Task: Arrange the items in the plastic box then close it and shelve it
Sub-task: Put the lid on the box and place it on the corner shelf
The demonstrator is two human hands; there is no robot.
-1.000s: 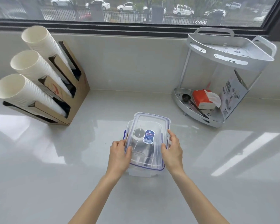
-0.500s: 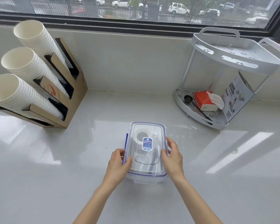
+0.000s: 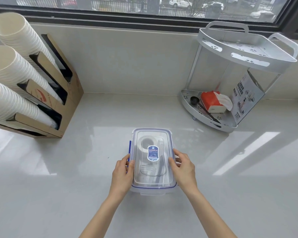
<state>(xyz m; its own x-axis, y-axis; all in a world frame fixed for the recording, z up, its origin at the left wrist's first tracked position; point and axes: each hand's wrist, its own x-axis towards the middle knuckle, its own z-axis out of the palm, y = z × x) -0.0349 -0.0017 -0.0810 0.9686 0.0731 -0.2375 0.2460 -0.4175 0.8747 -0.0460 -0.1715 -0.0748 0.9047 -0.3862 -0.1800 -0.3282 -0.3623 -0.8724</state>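
Plastic box [image 3: 152, 188], mid-bench [image 3: 58, 186], lid [image 3: 152, 160] seated: I am pinching its long sides with left hand [image 3: 121, 176] and right hand [image 3: 184, 169], fingers curled; pressing evenly should snap the side latches.

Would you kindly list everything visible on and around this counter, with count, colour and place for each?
Plastic box: one, clear with blue-trimmed lid on top, centre of counter, items inside indistinct.
Label: one, blue, on the lid.
Cup stacks: three, white, lying tilted in the holder, far left.
Cup holder: one, brown cardboard, left.
Corner shelf: one, white, two tiers, right rear.
Tissue pack: one, orange-red, lower tier.
Scoop: one, black, lower tier.
Printed carton: one, white-grey, leaning on lower tier.
Counter: one, glossy white.
Window: one, dark-framed, behind.
Left hand: on box's left side.
Right hand: on box's right side.
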